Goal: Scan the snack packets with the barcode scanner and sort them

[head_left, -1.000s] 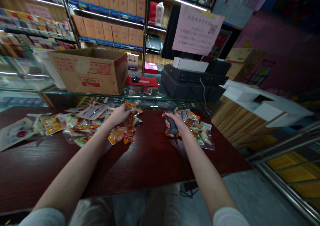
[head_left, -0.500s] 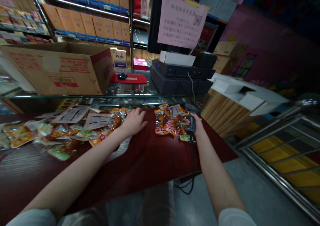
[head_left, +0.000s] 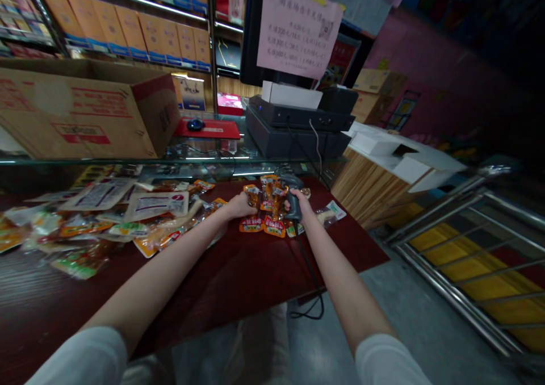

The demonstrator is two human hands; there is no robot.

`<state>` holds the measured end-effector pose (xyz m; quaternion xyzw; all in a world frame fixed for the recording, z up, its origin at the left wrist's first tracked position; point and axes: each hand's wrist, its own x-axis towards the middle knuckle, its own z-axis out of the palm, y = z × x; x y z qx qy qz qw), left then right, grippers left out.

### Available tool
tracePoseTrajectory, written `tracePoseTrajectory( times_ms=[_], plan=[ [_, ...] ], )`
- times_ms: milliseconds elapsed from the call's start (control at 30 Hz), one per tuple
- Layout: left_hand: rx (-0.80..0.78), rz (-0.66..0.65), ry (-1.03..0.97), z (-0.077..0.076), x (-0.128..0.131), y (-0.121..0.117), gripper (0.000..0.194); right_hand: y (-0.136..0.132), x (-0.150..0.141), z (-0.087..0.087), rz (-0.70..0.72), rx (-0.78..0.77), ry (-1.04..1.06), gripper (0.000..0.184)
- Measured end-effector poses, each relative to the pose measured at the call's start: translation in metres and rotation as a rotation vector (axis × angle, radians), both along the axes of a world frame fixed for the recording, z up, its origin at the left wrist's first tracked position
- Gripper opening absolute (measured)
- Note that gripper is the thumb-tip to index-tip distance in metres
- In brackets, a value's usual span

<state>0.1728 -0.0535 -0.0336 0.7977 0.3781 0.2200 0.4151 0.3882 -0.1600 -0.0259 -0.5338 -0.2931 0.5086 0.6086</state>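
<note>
Watching from the head camera, and here's the picture: the right hand (head_left: 298,202) is clamped firmly round the grip of a black handheld barcode scanner (head_left: 293,210), with the scanner's head poking out past the fingers, above the packets. A black cable (head_left: 307,266) runs from the butt of the scanner across the counter and over its near edge, looping below.

Over to the left hand (head_left: 240,206), fingers curled down and resting on the orange snack packets (head_left: 261,226). Whether it has actually gripped one, I can't tell from here. The two hands are apart, but only just, with some of those packets lying between them. That little cluster sits loose on the dark red wood-grain counter (head_left: 238,277), right under both hands.

Further left, there's a bigger spread of mixed snack packets (head_left: 80,234), along with flat pale pouches (head_left: 156,205).

Beyond the counter, a glass display case (head_left: 128,162) carries a large cardboard box (head_left: 76,112), a red mat (head_left: 208,128) with a computer mouse (head_left: 196,124) on it, and a stack of dark electronic equipment (head_left: 298,129). A pink printed notice (head_left: 298,27) hangs above that stack.
</note>
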Motion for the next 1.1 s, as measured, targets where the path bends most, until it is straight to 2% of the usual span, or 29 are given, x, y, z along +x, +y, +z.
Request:
tracePoseTrajectory(
  times_ms=[67, 133, 200, 267, 367, 533, 700, 900, 1000, 1100],
  plan=[
    [-0.029, -0.022, 0.041, 0.001, -0.011, 0.003, 0.03, 0.005, -0.009, 0.0, 0.013, -0.015, -0.003, 0.034],
    [-0.008, 0.032, 0.043, 0.003, -0.023, 0.004, 0.025, 0.008, -0.018, 0.001, 0.021, -0.023, -0.024, 0.032],
    [0.028, 0.117, -0.004, 0.005, -0.034, 0.005, 0.028, 0.009, -0.026, 0.006, 0.021, -0.017, -0.058, 0.03],
    [0.044, 0.137, -0.084, 0.006, -0.044, 0.006, 0.034, 0.006, -0.032, 0.013, 0.015, 0.014, -0.103, 0.027],
    [-0.007, 0.06, -0.248, 0.005, -0.056, 0.009, 0.04, -0.001, -0.041, 0.023, 0.019, 0.096, -0.164, 0.028],
    [-0.135, -0.085, -0.399, -0.001, -0.061, 0.014, 0.046, -0.008, -0.058, 0.027, 0.149, 0.145, -0.157, 0.037],
    [-0.121, -0.122, -0.422, -0.01, -0.058, 0.018, 0.05, -0.008, -0.059, 0.022, 0.167, 0.208, -0.102, 0.04],
    [-0.044, -0.221, -0.444, -0.014, -0.056, 0.019, 0.043, -0.009, -0.054, 0.021, 0.224, 0.227, -0.083, 0.037],
    [0.0, -0.188, -0.392, -0.012, -0.056, 0.017, 0.041, -0.01, -0.056, 0.021, 0.217, 0.228, -0.066, 0.037],
    [0.128, -0.122, -0.211, -0.003, -0.059, 0.013, 0.041, -0.012, -0.056, 0.022, 0.188, 0.244, -0.057, 0.037]
  ],
)
